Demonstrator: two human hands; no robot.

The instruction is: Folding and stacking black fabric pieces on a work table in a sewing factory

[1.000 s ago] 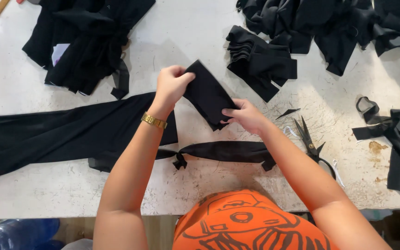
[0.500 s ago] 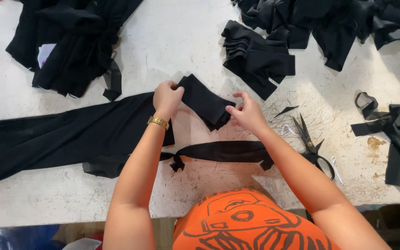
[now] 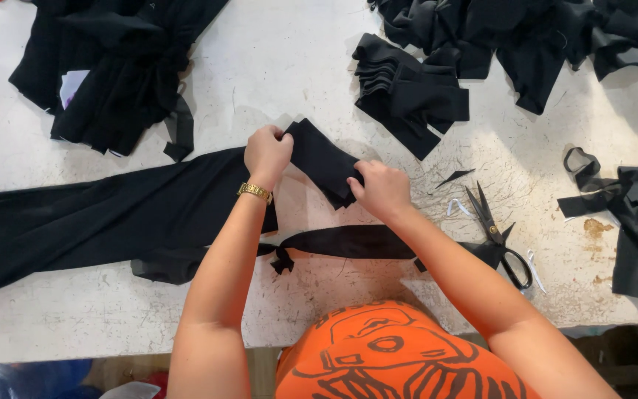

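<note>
Both hands (image 3: 267,151) (image 3: 382,188) pinching folded black cloth (image 3: 323,159).

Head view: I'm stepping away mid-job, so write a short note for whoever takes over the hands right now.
Left hand: pinching the upper left end of the small black fabric piece.
Right hand: gripping the same piece at its lower right end, so it sits folded between both hands above the white table.
Nearby: long black cloth lies flat to the left; knotted black strip under the forearms; scissors lie untouched on the right; stack of folded black pieces beyond.
Done: piece picked up and held.
Left: it is not yet set down.
</note>
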